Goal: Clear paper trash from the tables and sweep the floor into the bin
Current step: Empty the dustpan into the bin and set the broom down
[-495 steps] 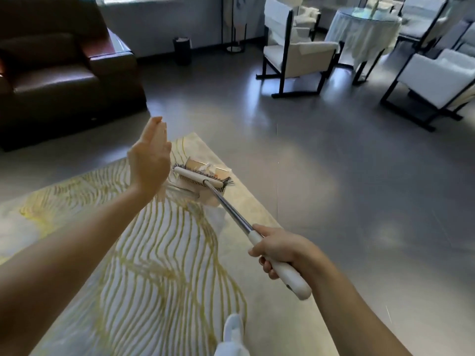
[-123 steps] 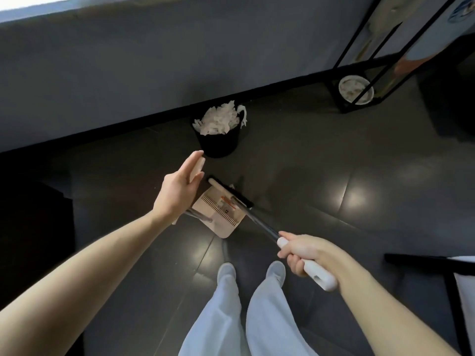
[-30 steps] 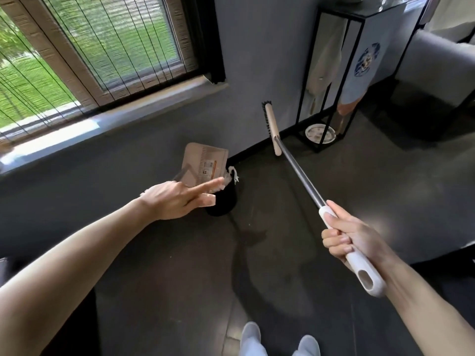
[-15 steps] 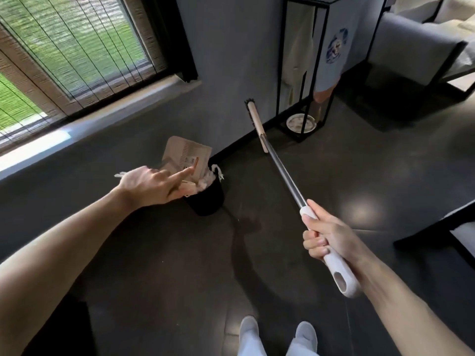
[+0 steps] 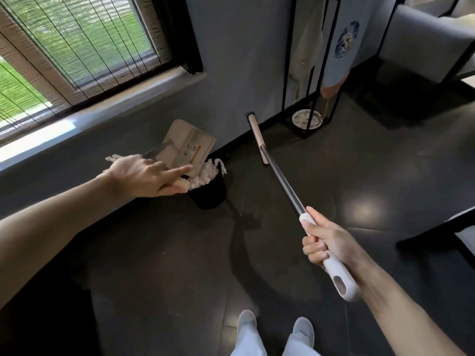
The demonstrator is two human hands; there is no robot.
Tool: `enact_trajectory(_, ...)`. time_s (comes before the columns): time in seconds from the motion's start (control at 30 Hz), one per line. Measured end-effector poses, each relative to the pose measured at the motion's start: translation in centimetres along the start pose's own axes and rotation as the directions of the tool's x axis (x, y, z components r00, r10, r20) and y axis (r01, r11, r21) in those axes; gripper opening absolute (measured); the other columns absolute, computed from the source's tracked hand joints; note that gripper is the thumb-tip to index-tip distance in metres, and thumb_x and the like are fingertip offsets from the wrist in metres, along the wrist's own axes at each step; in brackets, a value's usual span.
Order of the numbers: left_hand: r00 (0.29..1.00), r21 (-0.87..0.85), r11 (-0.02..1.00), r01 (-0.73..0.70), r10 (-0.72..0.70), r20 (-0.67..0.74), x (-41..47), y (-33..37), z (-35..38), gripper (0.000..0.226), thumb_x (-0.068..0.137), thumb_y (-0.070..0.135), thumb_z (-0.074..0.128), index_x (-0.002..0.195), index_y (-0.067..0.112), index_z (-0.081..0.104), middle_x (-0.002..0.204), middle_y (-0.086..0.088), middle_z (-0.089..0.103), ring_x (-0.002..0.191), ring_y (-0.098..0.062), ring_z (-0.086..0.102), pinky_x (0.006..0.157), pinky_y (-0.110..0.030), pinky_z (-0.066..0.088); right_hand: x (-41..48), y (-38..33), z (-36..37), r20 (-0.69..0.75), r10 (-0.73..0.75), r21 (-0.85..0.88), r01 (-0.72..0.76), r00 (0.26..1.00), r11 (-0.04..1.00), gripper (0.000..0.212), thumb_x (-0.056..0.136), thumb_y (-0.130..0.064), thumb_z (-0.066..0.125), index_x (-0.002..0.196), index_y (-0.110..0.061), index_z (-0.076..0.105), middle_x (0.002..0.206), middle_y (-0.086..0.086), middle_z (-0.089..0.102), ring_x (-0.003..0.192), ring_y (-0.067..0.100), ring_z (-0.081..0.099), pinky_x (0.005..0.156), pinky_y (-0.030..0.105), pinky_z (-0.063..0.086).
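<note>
A small black bin (image 5: 208, 195) stands on the dark floor by the wall, heaped with white crumpled paper (image 5: 205, 173). My left hand (image 5: 144, 177) holds the handle of a beige dustpan (image 5: 187, 146), index finger stretched out. The pan is tilted steeply just above and behind the bin's rim. My right hand (image 5: 325, 244) grips the white end of the broom (image 5: 280, 179). The broom's metal shaft points forward and its beige head is raised off the floor, to the right of the bin.
A window with blinds and a grey sill (image 5: 102, 106) fills the upper left. A black metal stand (image 5: 311, 62) with a white dish (image 5: 307, 119) at its foot is behind the broom head. Grey seating (image 5: 424, 47) and a dark chair frame (image 5: 437, 227) are on the right.
My left hand has kept the dustpan tipped over the bin, paper now lying on the heap. The broom stays raised in my right hand; the view has shifted slightly.
</note>
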State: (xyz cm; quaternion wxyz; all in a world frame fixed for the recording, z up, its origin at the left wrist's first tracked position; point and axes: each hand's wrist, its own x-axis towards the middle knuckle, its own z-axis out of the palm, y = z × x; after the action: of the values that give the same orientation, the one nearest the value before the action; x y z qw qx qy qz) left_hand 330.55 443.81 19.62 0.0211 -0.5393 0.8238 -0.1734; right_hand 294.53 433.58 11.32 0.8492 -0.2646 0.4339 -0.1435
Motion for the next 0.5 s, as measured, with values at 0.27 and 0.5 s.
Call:
enact_trajectory(0.27, 0.927, -0.036, 0.938, 0.345, -0.347, -0.145, -2.6, -1.7, -8.2, 0.061, 0.098, 0.057, 0.028, 0.125, 0.014, 0.061, 0.071, -0.016, 0.07, 0.041, -0.033, 0.059, 0.032, -0.038, 0.048, -0.2, -1.9, 1.1, -0.008, 0.014, 0.026, -0.014, 1.0, 1.0, 0.05, 0.1, -0.008, 0.043, 0.142, -0.034, 0.036, 0.049, -0.001, 0.033, 0.03, 0.002, 0.032, 0.026, 0.013, 0.029)
enact_trajectory(0.5, 0.743, -0.212, 0.734, 0.645, -0.668, -0.054, -5.0, 0.5, -13.6, 0.064, 0.084, 0.07, 0.043, 0.14, 0.038, 0.041, 0.049, 0.006, 0.039, 0.04, -0.005, 0.043, 0.046, -0.028, 0.045, -2.4, -4.8, 4.5, 0.104, 0.042, 0.103, -0.053, 0.994, 0.993, 0.018, 0.1, -0.007, 0.042, 0.098, -0.025, 0.046, 0.066, -0.001, 0.03, 0.032, 0.002, 0.035, 0.028, 0.01, 0.03)
